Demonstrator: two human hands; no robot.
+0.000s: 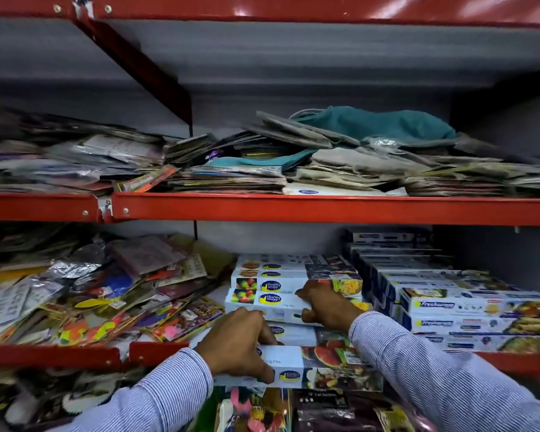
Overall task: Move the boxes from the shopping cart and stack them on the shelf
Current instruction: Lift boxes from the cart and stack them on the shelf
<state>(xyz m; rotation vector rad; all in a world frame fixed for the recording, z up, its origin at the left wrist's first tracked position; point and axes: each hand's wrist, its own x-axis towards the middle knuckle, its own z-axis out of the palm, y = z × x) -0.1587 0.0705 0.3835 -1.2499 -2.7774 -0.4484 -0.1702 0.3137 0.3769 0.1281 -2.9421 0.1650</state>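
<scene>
Long white cling-film boxes with fruit pictures are stacked on the lower red shelf. My left hand grips the left end of the nearest cling-film box, which juts over the shelf's front edge. My right hand is farther back, fingers wrapped over the right part of a box in the cling-film stack. Both sleeves are blue-striped. The shopping cart is out of view.
A second stack of white and blue Freshwrapp boxes fills the shelf's right side. Loose colourful packets are heaped at the left. The upper shelf holds flat packets and folded cloth. More packets lie below the front edge.
</scene>
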